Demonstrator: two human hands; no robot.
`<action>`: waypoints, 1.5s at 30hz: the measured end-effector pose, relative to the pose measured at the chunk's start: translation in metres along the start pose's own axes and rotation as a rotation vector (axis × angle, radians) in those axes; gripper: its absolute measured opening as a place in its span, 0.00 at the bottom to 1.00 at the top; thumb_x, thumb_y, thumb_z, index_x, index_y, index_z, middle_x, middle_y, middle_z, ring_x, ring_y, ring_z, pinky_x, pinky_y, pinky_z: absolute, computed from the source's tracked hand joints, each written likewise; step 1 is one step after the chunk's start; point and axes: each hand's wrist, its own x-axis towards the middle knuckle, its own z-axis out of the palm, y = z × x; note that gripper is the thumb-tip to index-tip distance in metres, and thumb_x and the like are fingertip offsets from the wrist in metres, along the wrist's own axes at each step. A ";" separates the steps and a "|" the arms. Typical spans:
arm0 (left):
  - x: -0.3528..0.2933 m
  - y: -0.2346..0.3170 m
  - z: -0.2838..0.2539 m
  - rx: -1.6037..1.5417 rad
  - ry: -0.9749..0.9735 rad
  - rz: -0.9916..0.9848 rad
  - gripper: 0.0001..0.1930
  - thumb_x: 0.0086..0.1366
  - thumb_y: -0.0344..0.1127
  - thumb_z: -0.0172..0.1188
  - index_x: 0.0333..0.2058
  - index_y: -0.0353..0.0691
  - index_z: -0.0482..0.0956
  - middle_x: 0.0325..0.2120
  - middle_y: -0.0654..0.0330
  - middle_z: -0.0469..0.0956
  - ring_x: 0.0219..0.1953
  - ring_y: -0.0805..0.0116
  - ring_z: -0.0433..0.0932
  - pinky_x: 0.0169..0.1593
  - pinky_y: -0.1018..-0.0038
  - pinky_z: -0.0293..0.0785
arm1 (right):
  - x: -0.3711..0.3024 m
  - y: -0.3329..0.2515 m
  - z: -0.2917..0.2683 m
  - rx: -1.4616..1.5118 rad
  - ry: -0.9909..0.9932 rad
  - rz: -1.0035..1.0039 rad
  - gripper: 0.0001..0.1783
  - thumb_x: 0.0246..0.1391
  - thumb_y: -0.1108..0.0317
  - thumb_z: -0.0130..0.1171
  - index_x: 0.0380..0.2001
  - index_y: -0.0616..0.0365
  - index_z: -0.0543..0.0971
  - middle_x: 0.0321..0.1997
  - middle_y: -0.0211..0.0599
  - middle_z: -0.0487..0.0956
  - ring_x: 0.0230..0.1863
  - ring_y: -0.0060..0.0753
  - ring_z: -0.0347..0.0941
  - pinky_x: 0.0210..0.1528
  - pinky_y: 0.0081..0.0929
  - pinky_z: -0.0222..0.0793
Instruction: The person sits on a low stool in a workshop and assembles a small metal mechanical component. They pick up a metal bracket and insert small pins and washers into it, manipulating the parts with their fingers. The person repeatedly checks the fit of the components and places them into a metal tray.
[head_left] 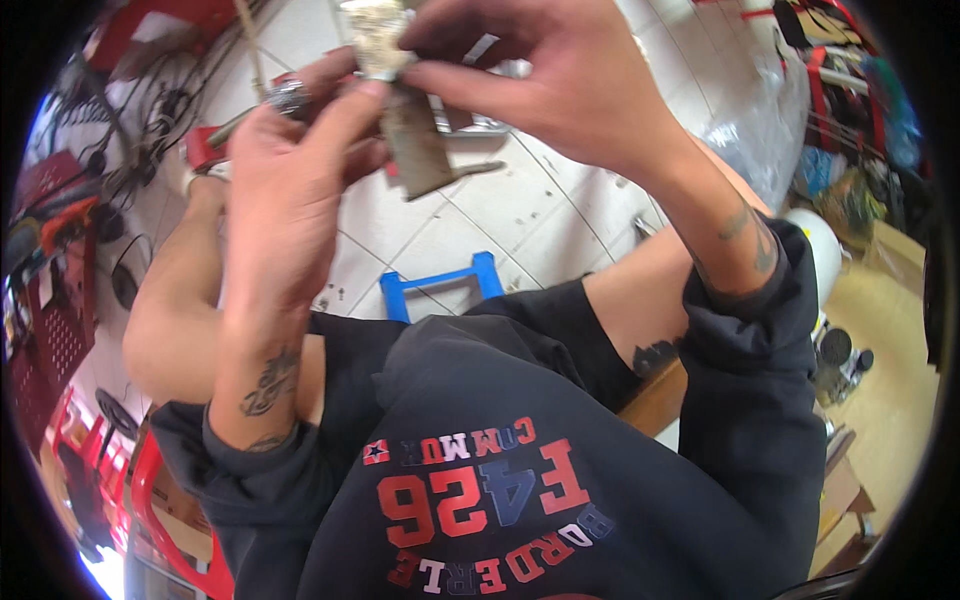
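Both my hands are raised at the top of the view, around a pale, rough-surfaced piece. My left hand is closed, with the thumb pressed against its lower end. From the other side my right hand pinches it between thumb and fingers. Just below my fingers hangs a flat, dull grey-brown piece with a rounded-off lower edge. Whether it is joined to the pale piece, I cannot tell. A silvery crumpled-looking thing shows at the left fingers. Blur hides finer detail.
On the tiled floor between my legs stands a blue plastic frame. Cables and red metal equipment crowd the left. To the right are a clear plastic bag, a red rack and a cardboard box.
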 end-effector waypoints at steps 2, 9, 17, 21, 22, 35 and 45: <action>0.001 -0.006 0.001 -0.020 0.038 -0.012 0.18 0.65 0.33 0.62 0.52 0.35 0.77 0.40 0.65 0.80 0.36 0.82 0.77 0.37 0.86 0.75 | 0.002 0.004 -0.001 0.072 -0.050 -0.050 0.08 0.54 0.74 0.62 0.39 0.63 0.81 0.29 0.40 0.83 0.28 0.27 0.79 0.31 0.23 0.75; 0.003 -0.007 -0.014 -0.060 -0.197 -0.013 0.13 0.70 0.33 0.56 0.51 0.36 0.75 0.40 0.63 0.80 0.40 0.82 0.80 0.40 0.88 0.78 | -0.004 0.010 0.002 0.059 0.203 -0.453 0.03 0.45 0.78 0.60 0.24 0.69 0.80 0.22 0.56 0.78 0.22 0.50 0.77 0.27 0.34 0.74; 0.004 -0.004 -0.017 -0.034 -0.162 -0.065 0.16 0.70 0.32 0.55 0.54 0.35 0.72 0.45 0.59 0.79 0.44 0.78 0.80 0.43 0.85 0.78 | 0.003 0.015 0.007 -0.192 0.178 -0.414 0.05 0.47 0.80 0.57 0.20 0.69 0.79 0.21 0.53 0.78 0.22 0.49 0.78 0.28 0.36 0.75; 0.006 -0.005 -0.015 -0.085 -0.131 -0.096 0.19 0.69 0.30 0.55 0.57 0.33 0.69 0.48 0.58 0.78 0.48 0.76 0.79 0.47 0.83 0.77 | 0.008 0.029 0.014 -0.157 0.152 -0.540 0.03 0.49 0.79 0.58 0.26 0.66 0.80 0.26 0.46 0.79 0.26 0.40 0.79 0.29 0.33 0.74; 0.005 -0.005 -0.003 -0.134 -0.036 -0.029 0.17 0.68 0.30 0.57 0.53 0.29 0.71 0.42 0.56 0.79 0.37 0.73 0.81 0.36 0.81 0.81 | 0.010 0.032 0.017 -0.130 0.148 -0.572 0.03 0.49 0.79 0.58 0.28 0.64 0.81 0.27 0.44 0.80 0.27 0.37 0.78 0.29 0.32 0.74; 0.000 0.000 -0.003 -0.211 -0.062 -0.030 0.19 0.68 0.28 0.57 0.55 0.27 0.71 0.45 0.54 0.79 0.44 0.70 0.81 0.46 0.76 0.82 | 0.006 0.021 0.010 -0.368 0.114 -0.669 0.10 0.44 0.75 0.60 0.33 0.62 0.79 0.26 0.39 0.74 0.29 0.43 0.74 0.31 0.33 0.71; 0.001 -0.019 0.007 -0.208 0.029 -0.058 0.18 0.66 0.28 0.60 0.52 0.25 0.73 0.38 0.56 0.81 0.35 0.75 0.80 0.36 0.81 0.76 | -0.009 0.011 0.023 -0.695 0.037 -0.351 0.04 0.51 0.73 0.59 0.31 0.59 0.76 0.30 0.42 0.78 0.38 0.47 0.78 0.38 0.37 0.74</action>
